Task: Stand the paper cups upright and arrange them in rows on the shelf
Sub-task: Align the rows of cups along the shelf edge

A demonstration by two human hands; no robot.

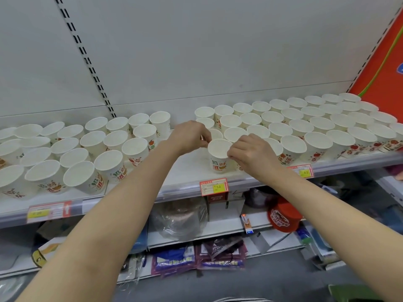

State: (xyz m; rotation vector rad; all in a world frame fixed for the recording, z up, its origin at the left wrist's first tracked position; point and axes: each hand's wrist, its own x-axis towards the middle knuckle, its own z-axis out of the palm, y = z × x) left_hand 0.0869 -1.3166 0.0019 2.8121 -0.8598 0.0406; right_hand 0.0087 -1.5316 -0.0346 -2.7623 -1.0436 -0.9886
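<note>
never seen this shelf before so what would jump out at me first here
First, the two hands at the centre: the left hand and right hand pinch the rim of one upright paper cup at the front of the shelf. Next, the crowd of white cups standing open-mouthed on either side, a left group and tidier rows on the right. A yellow price tag sits on the shelf edge just below.

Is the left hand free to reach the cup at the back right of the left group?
Probably not yet: left hand pinches the front cup with the right hand. The path looks open.
</note>
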